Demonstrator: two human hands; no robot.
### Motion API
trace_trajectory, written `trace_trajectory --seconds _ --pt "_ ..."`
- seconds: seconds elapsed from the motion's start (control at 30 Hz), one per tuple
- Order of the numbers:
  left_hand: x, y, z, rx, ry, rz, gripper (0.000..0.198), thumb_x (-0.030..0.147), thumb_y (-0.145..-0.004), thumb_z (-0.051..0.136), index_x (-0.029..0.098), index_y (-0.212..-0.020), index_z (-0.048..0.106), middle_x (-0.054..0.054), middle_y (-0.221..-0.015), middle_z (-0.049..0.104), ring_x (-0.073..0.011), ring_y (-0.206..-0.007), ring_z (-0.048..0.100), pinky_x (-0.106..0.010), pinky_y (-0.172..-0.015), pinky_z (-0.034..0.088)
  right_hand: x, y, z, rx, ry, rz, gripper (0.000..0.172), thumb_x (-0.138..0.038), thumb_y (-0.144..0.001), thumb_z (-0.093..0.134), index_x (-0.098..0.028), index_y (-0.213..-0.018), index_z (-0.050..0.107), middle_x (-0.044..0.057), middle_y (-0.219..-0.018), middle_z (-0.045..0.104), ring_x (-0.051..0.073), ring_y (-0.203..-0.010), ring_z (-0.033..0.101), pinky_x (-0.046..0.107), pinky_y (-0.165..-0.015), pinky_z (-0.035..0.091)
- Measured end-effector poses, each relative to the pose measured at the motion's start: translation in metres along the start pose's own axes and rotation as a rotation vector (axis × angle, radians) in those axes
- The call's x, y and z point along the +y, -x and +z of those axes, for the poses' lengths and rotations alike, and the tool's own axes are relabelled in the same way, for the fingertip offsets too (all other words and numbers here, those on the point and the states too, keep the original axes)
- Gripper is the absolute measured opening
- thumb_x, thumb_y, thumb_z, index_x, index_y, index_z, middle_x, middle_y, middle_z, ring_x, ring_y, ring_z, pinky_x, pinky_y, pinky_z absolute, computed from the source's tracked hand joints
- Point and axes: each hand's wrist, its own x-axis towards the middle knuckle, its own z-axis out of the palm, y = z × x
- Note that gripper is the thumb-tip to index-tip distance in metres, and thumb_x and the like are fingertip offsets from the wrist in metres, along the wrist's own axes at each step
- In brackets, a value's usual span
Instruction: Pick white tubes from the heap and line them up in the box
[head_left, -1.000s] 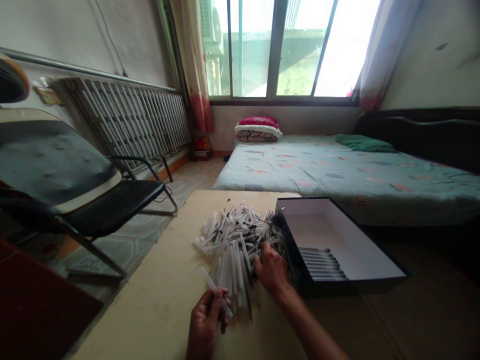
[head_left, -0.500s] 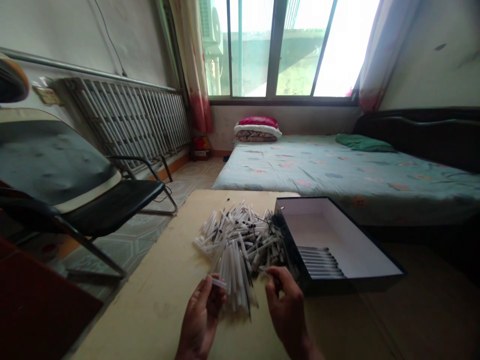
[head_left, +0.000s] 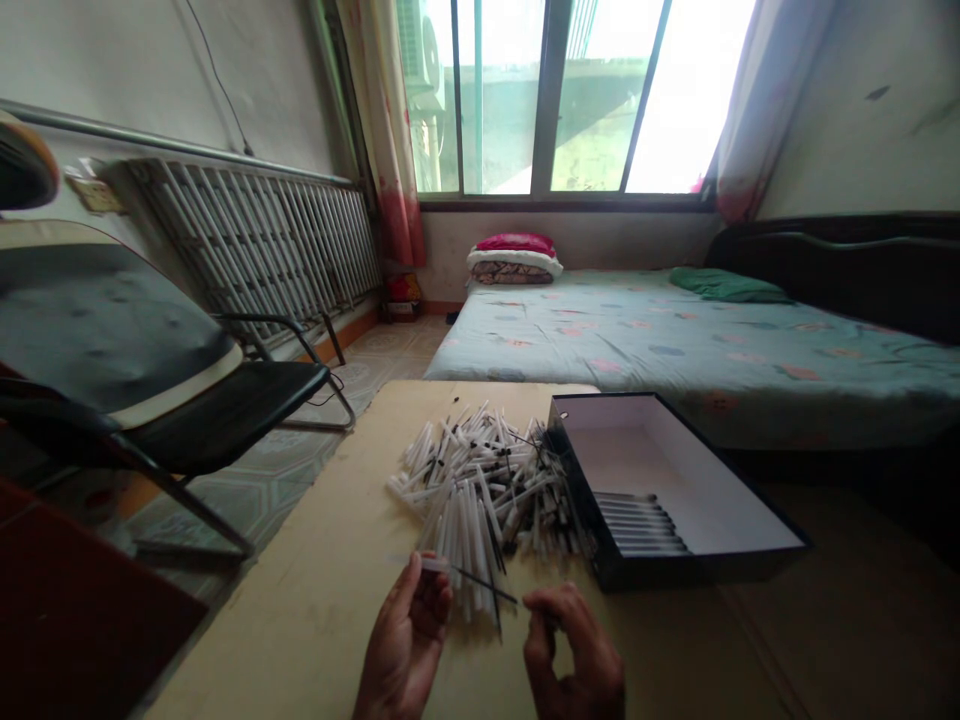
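My left hand (head_left: 405,640) pinches a clear pen barrel (head_left: 420,563) near the table's front edge. A thin dark refill (head_left: 484,587) runs from the barrel's end toward my right hand (head_left: 574,650), whose fingers are curled together around its other end. Both hands hover just in front of a big heap of clear pen barrels and refills (head_left: 487,480) on the table. Right of the heap stands an open black box (head_left: 750,555) with a white inside, holding a short row of finished pens (head_left: 645,525) at its near end.
The pale wooden table (head_left: 322,600) reaches forward to a bed (head_left: 675,340) with a floral sheet. A black folding chair (head_left: 187,410) stands at the left beside a radiator. A window is at the back.
My right hand left the heap, pulled back toward me and now holds a thin refill lined up with the barrel in my left hand.
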Motion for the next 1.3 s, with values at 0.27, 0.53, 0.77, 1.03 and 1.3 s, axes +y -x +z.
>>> trace_trajectory --seconds 0.27,0.53,0.77,1.03,1.3 --pt "-0.001 0.001 -0.005 -0.051 -0.08 0.077 0.007 0.008 -0.079 0.058 0.012 -0.078 0.063 -0.002 -0.065 0.068 -0.0105 -0.051 0.064 -0.019 -0.048 0.055 0.001 0.0 0.001 -0.02 -0.021 0.017 0.015 -0.012 -0.083 0.049 -0.023 -0.084 0.059 0.002 -0.069 0.061 0.015 -0.062 0.06 0.025 -0.06 0.047" --pt "-0.008 0.006 -0.011 -0.11 -0.129 0.072 0.005 0.011 -0.075 0.064 0.013 -0.08 0.065 -0.003 -0.069 0.07 -0.0123 -0.057 0.065 -0.021 -0.053 0.055 0.006 0.01 0.01 -0.059 -0.172 0.16 0.011 -0.02 -0.087 0.048 -0.021 -0.085 0.059 0.0 -0.066 0.057 0.012 -0.057 0.058 0.021 -0.055 0.047" --pt "-0.02 0.019 -0.001 -0.045 -0.034 -0.158 0.009 0.006 -0.08 0.057 0.011 -0.081 0.064 -0.006 -0.068 0.071 -0.0125 -0.054 0.066 -0.021 -0.052 0.055 0.019 0.014 0.016 -0.251 -0.208 0.233 0.02 -0.031 -0.093 0.04 -0.02 -0.098 0.056 0.0 -0.068 0.059 0.012 -0.054 0.057 0.021 -0.054 0.046" --pt "-0.009 0.012 -0.004 0.017 0.094 -0.19 0.014 0.005 -0.083 0.051 0.013 -0.079 0.063 -0.004 -0.067 0.071 -0.0119 -0.053 0.067 -0.02 -0.049 0.056 0.058 -0.032 0.02 -0.507 0.532 0.095 0.021 -0.006 -0.08 0.049 -0.021 -0.072 0.062 0.005 -0.081 0.059 0.021 -0.083 0.052 0.031 -0.074 0.036" --pt "-0.012 0.01 -0.006 0.001 0.008 -0.14 0.012 0.005 -0.083 0.052 0.011 -0.082 0.062 -0.006 -0.067 0.071 -0.0123 -0.053 0.067 -0.021 -0.049 0.056 0.061 -0.032 0.04 -0.577 0.691 0.058 0.006 -0.014 -0.075 0.059 -0.02 -0.075 0.061 0.007 -0.086 0.059 0.025 -0.085 0.049 0.034 -0.075 0.033"
